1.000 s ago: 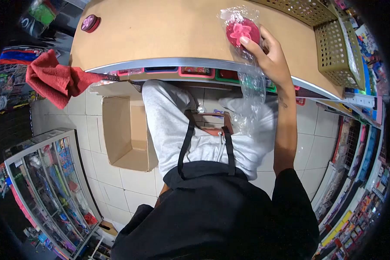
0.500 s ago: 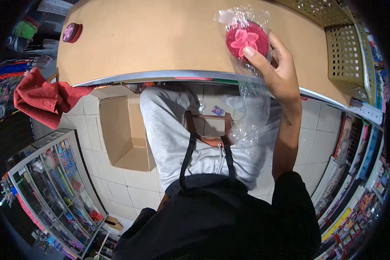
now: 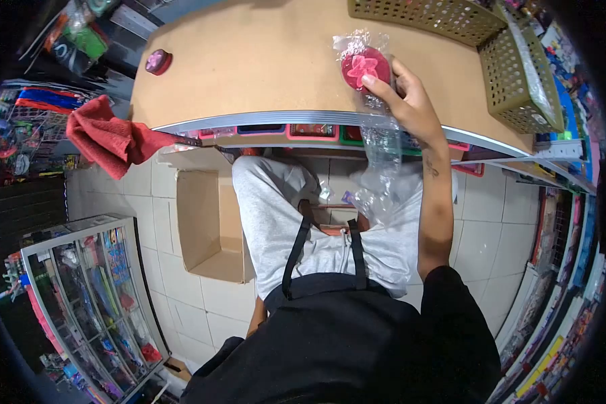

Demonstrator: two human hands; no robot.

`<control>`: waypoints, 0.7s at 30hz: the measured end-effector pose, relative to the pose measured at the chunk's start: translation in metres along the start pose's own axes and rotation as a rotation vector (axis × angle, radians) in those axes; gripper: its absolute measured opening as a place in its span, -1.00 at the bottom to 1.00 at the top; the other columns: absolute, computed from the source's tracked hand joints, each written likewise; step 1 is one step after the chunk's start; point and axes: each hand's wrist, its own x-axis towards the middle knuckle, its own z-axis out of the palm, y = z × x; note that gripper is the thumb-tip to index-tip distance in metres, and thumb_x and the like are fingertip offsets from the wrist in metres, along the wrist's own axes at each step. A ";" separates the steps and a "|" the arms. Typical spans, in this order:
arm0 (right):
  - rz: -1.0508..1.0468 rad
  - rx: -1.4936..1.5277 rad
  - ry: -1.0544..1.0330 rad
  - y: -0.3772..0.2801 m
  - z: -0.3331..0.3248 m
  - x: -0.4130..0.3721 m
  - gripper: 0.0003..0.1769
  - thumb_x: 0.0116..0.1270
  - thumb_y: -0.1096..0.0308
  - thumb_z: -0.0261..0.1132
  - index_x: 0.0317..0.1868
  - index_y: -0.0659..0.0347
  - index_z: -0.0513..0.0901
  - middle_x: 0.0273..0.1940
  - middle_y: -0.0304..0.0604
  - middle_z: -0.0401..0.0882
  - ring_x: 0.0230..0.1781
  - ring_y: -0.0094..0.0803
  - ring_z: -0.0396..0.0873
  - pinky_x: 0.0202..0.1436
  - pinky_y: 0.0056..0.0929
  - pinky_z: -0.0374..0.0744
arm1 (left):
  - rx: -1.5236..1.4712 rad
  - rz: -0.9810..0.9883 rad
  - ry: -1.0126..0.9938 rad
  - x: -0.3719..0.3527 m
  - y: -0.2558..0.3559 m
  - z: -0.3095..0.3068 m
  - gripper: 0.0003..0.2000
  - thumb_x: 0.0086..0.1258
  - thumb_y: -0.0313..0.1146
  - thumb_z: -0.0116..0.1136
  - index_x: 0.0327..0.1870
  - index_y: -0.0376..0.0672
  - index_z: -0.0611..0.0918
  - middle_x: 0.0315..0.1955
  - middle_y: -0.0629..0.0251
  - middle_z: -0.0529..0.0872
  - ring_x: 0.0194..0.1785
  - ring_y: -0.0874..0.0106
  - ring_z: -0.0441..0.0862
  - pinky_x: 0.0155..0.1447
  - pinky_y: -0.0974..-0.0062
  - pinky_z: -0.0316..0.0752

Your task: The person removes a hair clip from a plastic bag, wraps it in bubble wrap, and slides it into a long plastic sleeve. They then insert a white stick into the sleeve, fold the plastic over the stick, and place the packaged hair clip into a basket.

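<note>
My right hand [image 3: 411, 101] grips the red flower-topped disc [image 3: 365, 67] through its clear plastic bag [image 3: 378, 151]. One fingertip presses on the disc's near rim and the other fingers curl behind it. The disc is close to the front edge of the counter [image 3: 262, 74], toward the right end. The bag's loose tail spills over that edge and hangs toward my lap.

I judge the disc light and rigid and the film slick and crinkly. The hold belongs on the disc's rim, since the slack plastic would slide.

My left hand is out of view. A second small round piece [image 3: 159, 61] sits near the far left corner, and a red cloth [image 3: 108, 135] hangs off the left end. I can read no label or writing on the disc or the bag.
</note>
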 end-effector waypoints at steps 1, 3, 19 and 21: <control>-0.001 0.011 -0.010 -0.002 0.001 -0.001 -0.55 0.37 0.20 0.36 0.11 0.32 0.53 -0.08 -0.23 0.62 -0.11 -0.58 0.56 0.04 -0.53 0.52 | -0.014 0.086 0.064 0.015 0.012 -0.004 -0.73 0.49 -0.27 0.13 -0.03 -0.34 0.57 -0.24 0.20 0.67 -0.17 0.43 0.57 -0.04 0.43 0.46; -0.002 0.016 -0.033 0.000 -0.001 0.000 -0.53 0.37 0.20 0.36 0.14 0.33 0.51 -0.06 -0.21 0.62 -0.10 -0.58 0.56 0.05 -0.52 0.53 | -0.080 0.310 0.249 0.039 0.063 -0.024 -0.73 0.49 -0.27 0.13 -0.03 -0.34 0.57 -0.24 0.19 0.68 -0.17 0.43 0.58 -0.04 0.43 0.46; -0.063 -0.115 -0.003 0.013 -0.007 0.006 -0.55 0.40 0.20 0.33 0.13 0.35 0.51 -0.08 -0.21 0.61 -0.10 -0.57 0.56 0.00 -0.52 0.55 | -0.029 1.390 0.439 0.031 0.368 -0.070 -0.92 0.30 -0.48 0.28 -0.26 -0.25 0.63 -0.32 0.18 0.69 -0.10 0.19 0.61 0.06 0.30 0.42; -0.086 -0.089 0.047 0.010 -0.005 0.004 -0.52 0.40 0.18 0.33 0.15 0.37 0.50 -0.06 -0.20 0.61 -0.08 -0.56 0.56 0.04 -0.51 0.54 | 0.055 1.521 0.417 0.033 0.392 -0.071 -0.92 0.28 -0.50 0.29 -0.27 -0.23 0.63 -0.32 0.21 0.69 -0.09 0.20 0.60 0.09 0.29 0.39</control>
